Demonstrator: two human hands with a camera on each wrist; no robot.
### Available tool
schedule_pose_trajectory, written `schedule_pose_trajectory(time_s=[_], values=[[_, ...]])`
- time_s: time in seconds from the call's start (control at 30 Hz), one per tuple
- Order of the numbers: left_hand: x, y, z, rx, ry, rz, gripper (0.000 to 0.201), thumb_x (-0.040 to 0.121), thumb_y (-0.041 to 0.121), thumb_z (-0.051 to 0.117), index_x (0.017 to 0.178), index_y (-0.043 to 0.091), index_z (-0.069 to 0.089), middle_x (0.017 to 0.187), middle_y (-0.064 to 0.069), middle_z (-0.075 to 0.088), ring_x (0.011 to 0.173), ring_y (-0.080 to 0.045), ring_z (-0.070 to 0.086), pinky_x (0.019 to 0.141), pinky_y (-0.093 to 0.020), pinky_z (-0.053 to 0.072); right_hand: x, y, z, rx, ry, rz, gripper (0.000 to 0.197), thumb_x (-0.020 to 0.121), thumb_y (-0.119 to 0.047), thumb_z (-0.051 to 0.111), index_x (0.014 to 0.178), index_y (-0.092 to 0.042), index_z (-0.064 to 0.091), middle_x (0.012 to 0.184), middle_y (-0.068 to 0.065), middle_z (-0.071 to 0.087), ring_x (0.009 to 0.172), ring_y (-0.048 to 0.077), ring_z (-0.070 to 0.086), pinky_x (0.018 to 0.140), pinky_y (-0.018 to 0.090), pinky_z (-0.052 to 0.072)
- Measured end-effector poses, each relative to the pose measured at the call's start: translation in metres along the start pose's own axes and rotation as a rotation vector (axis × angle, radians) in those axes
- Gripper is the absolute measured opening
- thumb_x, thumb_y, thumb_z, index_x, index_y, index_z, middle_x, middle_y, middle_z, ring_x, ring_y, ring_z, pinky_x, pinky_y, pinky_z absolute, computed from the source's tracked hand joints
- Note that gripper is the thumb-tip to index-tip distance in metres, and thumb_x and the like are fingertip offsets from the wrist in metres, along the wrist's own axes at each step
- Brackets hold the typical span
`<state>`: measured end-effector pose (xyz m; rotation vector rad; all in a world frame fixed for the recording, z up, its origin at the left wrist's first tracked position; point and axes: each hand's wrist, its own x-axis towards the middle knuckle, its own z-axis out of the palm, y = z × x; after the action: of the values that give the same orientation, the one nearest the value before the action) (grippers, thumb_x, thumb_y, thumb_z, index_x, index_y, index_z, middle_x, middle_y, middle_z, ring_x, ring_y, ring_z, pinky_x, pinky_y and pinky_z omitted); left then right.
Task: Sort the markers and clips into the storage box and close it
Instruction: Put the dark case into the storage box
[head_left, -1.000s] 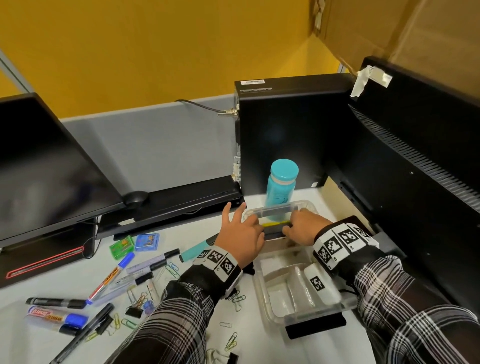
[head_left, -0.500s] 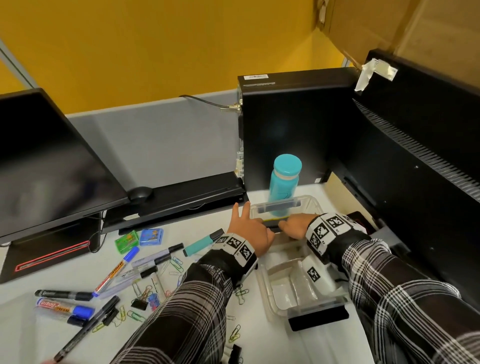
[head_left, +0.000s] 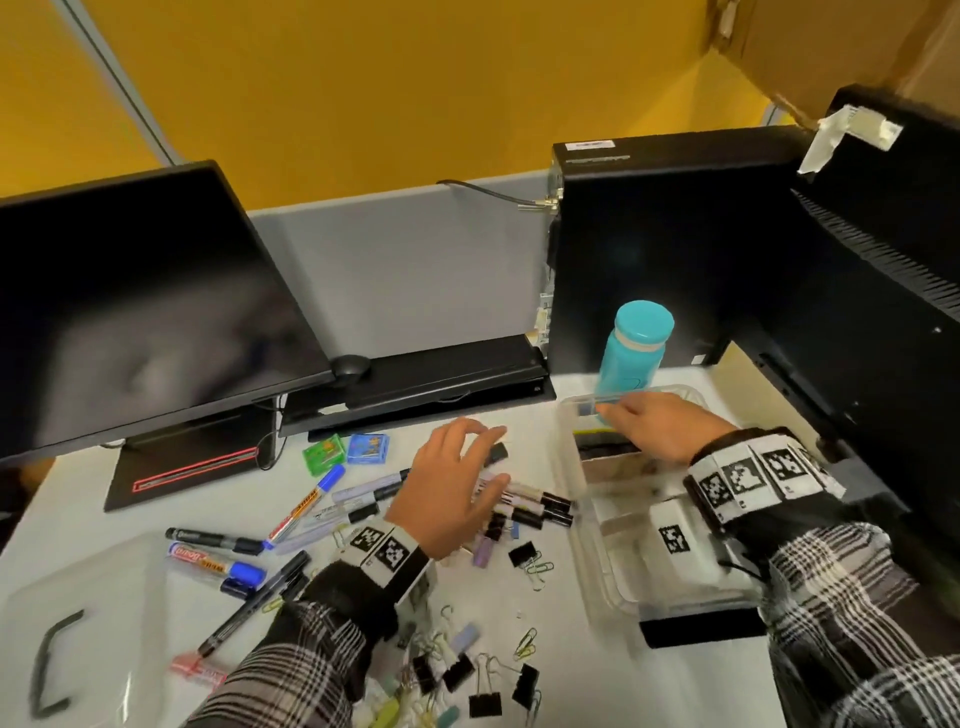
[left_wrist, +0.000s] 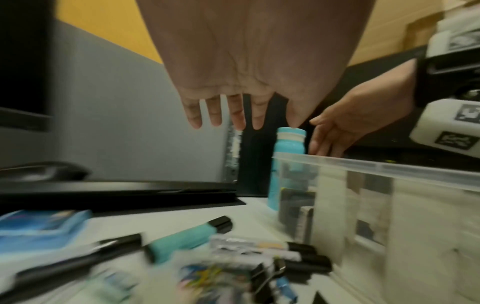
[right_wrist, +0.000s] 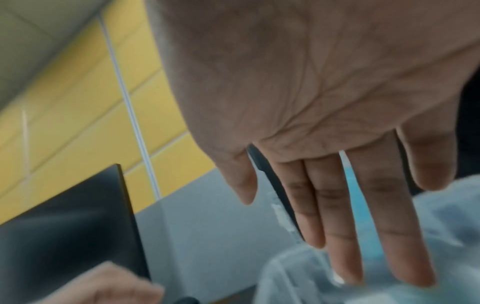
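Observation:
The clear storage box (head_left: 592, 545) stands open at the right, with dark markers (head_left: 602, 448) lying in its far end. My right hand (head_left: 623, 413) reaches over that far end, fingers straight, fingertips (right_wrist: 345, 273) touching the rim (right_wrist: 291, 265). My left hand (head_left: 485, 457) hovers open, holding nothing, over loose markers (head_left: 537, 506) just left of the box. Under it lies a teal highlighter (left_wrist: 187, 238). More markers (head_left: 301, 506) are scattered further left. Black binder clips (head_left: 485, 686) and paper clips (head_left: 540, 569) lie nearer me.
The clear lid (head_left: 104, 597) with a black handle lies at the near left. A teal bottle (head_left: 634, 353) stands just behind the box, before a black computer case (head_left: 675, 249). A monitor (head_left: 130, 312) stands at the left; two small sharpener-like boxes (head_left: 348, 449) sit by its base.
My left hand has left the box's far end and moved left to above the loose markers. My right hand stays at the far rim. The view has tilted down toward the table.

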<state>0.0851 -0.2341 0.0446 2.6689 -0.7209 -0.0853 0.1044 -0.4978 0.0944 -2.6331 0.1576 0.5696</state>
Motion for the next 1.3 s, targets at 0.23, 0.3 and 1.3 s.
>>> schedule_pose_trajectory(time_s=[0.23, 0.3, 1.3], values=[[-0.041, -0.136, -0.026, -0.046, -0.132, -0.469, 0.041, 0.094, 0.035, 0.050, 0.133, 0.022, 0.048, 0.128, -0.001, 0.056, 0.119, -0.022, 0.049, 0.101, -0.034, 0.040, 0.006, -0.101, 0.031, 0.141, 0.125, -0.298, 0.023, 0.093, -0.038, 0.049, 0.109, -0.023, 0.056, 0.101, -0.006, 0.061, 0.089, 0.015, 0.059, 0.081, 0.031, 0.048], [-0.043, -0.165, -0.034, 0.031, -0.134, -0.540, 0.044, 0.093, 0.036, 0.049, 0.135, 0.024, 0.046, 0.133, -0.003, 0.050, 0.121, -0.025, 0.046, 0.102, -0.039, 0.040, 0.018, -0.122, 0.053, 0.166, 0.096, -0.316, 0.020, 0.092, -0.035, 0.051, 0.107, -0.024, 0.056, 0.103, -0.008, 0.061, 0.089, 0.015, 0.060, 0.082, 0.034, 0.050], [-0.012, -0.238, -0.010, 0.109, -0.354, -0.707, 0.070, 0.082, 0.047, 0.062, 0.134, 0.006, 0.039, 0.138, -0.015, 0.040, 0.122, -0.029, 0.048, 0.100, -0.038, 0.044, 0.074, -0.211, 0.111, 0.078, 0.003, -0.280, 0.050, 0.076, -0.008, 0.067, 0.121, -0.016, 0.048, 0.112, 0.002, 0.033, 0.081, 0.019, 0.051, 0.076, 0.028, 0.046]])
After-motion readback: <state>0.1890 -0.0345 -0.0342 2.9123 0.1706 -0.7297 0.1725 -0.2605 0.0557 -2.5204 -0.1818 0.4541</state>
